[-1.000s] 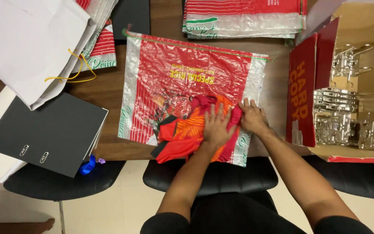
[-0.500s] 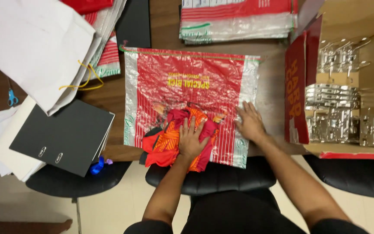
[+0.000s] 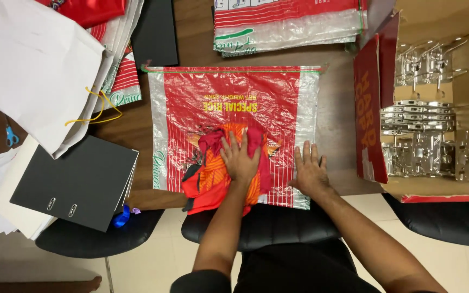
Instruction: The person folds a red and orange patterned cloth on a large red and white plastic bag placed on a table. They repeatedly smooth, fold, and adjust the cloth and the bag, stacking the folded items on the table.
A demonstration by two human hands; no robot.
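A bunched red and orange cloth [image 3: 221,173] lies on the near part of a flat red plastic sack [image 3: 234,108], which is spread across the middle of the bench [image 3: 343,103] with its near edge at the bench's near edge. The cloth is crumpled, with darker red folds at the top and bright orange below, and part of it hangs over the bench edge. The left hand [image 3: 241,160] lies flat on top of the cloth, fingers spread and its grip apart, pressing it down onto the sack. The right hand [image 3: 309,173] rests open, palm down, on the sack's near right corner, which looks like a way to keep the sack from sliding (nothing is clasped in it). To the left sit a black binder [image 3: 74,182] and white paper bags [image 3: 33,65]. Far off lies a stack of similar sacks [image 3: 289,21]. To the right, an open cardboard box [image 3: 435,108] holds shiny metal clips [image 3: 430,141].
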